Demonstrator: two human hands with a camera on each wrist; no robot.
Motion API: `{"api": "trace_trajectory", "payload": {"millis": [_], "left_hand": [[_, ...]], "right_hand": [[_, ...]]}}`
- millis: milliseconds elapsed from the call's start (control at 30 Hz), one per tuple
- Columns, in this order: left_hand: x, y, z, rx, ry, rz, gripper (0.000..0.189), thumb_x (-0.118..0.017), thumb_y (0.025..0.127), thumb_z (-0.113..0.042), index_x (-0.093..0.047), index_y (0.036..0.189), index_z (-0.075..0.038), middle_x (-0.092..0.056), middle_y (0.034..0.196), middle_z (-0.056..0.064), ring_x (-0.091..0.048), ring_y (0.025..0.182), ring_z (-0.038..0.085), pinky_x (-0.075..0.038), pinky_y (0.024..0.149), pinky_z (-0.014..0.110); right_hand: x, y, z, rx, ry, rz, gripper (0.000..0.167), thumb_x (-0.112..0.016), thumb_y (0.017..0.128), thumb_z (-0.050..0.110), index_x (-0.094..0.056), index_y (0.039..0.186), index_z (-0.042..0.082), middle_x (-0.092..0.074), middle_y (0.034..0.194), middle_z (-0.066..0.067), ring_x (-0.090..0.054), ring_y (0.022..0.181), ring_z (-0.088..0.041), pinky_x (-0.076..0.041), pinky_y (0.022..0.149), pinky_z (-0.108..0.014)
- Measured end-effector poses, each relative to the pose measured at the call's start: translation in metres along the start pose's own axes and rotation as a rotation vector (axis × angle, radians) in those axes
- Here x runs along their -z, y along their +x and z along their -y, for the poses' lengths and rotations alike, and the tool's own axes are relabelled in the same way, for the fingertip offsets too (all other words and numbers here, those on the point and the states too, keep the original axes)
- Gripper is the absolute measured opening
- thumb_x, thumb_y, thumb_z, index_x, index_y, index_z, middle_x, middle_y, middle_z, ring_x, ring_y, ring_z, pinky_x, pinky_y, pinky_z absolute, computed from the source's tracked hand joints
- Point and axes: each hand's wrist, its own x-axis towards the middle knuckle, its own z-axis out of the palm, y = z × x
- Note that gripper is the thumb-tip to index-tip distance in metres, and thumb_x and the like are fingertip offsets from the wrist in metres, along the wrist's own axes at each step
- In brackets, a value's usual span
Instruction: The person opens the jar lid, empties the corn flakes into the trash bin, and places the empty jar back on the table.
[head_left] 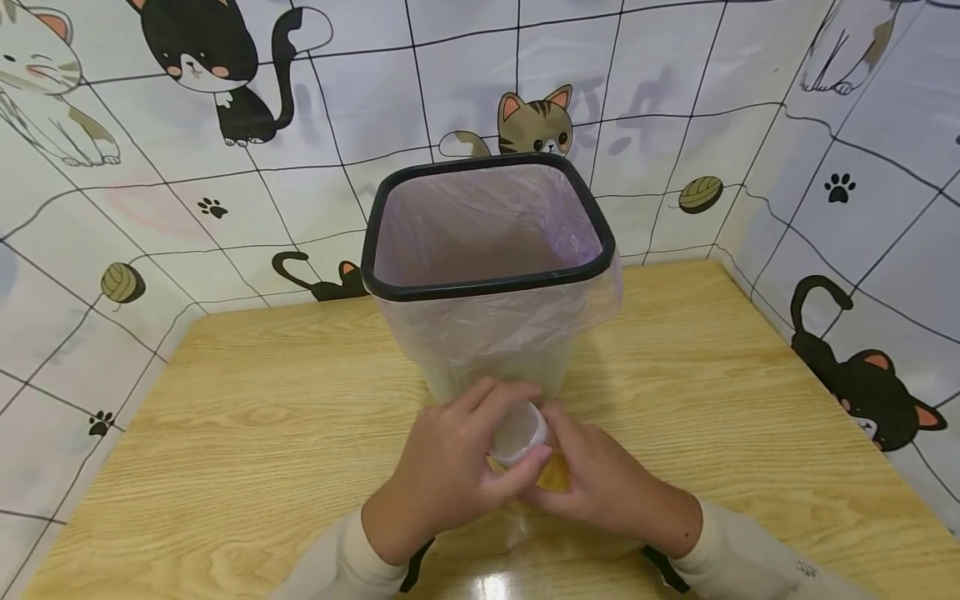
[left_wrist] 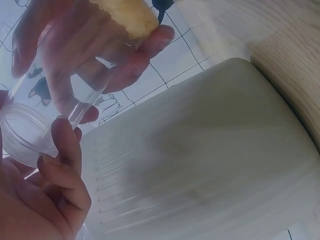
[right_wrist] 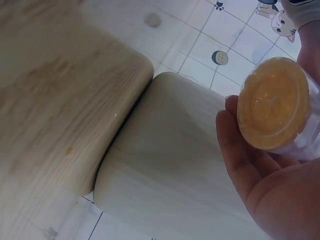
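Both hands are on a clear plastic jar (right_wrist: 275, 105) with orange-yellow stuff at its bottom, in front of the bin. My left hand (head_left: 450, 458) pinches the round clear lid (head_left: 517, 433) at the jar's mouth between thumb and fingers. From the other side, my right hand (head_left: 607, 483) grips the jar's body, its fingers curled round the clear wall. In the left wrist view the jar is tilted, with the threaded clear ring of the lid (left_wrist: 30, 132) at its lower end and the yellow contents (left_wrist: 132, 17) at the upper end.
A pale trash bin (head_left: 491, 292) with a black rim and a thin translucent liner stands just beyond the hands. Beneath everything is a light wood-grain table (head_left: 300, 417). White cloth (head_left: 450, 75) printed with cats and grid lines rises behind and at both sides.
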Motion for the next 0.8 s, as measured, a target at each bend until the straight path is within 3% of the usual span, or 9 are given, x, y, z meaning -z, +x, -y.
{"api": "trace_trajectory", "payload": {"millis": [200,367,533,800], "left_hand": [[-0.0017,0.0,-0.0007,-0.012,0.006,-0.006,0.034,-0.074,0.083,-0.036,-0.066,0.109,-0.018,-0.067,0.096,-0.007,-0.055,0.058,0.005,-0.043,0.05,0.013],[-0.0029,-0.0001,0.0,-0.019,0.031,-0.002,0.028,-0.074,0.085,-0.036,-0.067,0.105,-0.018,-0.065,0.094,-0.008,-0.056,0.059,0.005,-0.043,0.05,0.013],[-0.0002,0.0003,0.0015,-0.004,0.014,0.043,0.03,-0.068,0.087,-0.035,-0.066,0.112,-0.019,-0.066,0.098,-0.007,-0.053,0.059,0.004,-0.042,0.05,0.012],[0.0067,0.0012,0.0058,0.016,0.04,0.078,0.045,-0.064,0.079,-0.034,-0.063,0.122,-0.02,-0.067,0.097,-0.006,-0.048,0.055,0.002,-0.035,0.046,0.012]], "right_hand": [[-0.0022,0.0,0.0006,0.046,-0.069,-0.007,0.061,-0.07,0.09,0.046,-0.046,0.131,0.009,-0.069,0.101,0.006,-0.065,0.088,-0.002,-0.054,0.074,-0.02],[-0.0024,-0.0002,0.0012,0.022,-0.092,-0.013,0.064,-0.07,0.09,0.048,-0.045,0.133,0.008,-0.069,0.099,0.007,-0.064,0.086,-0.002,-0.054,0.073,-0.02],[-0.0025,0.0004,0.0003,0.003,-0.122,-0.037,0.066,-0.068,0.091,0.052,-0.046,0.134,0.006,-0.071,0.099,0.004,-0.066,0.085,-0.004,-0.056,0.071,-0.022],[-0.0009,0.002,-0.001,-0.032,-0.103,-0.058,0.065,-0.073,0.088,0.045,-0.046,0.133,0.007,-0.072,0.1,0.001,-0.069,0.085,-0.008,-0.057,0.071,-0.026]]}}
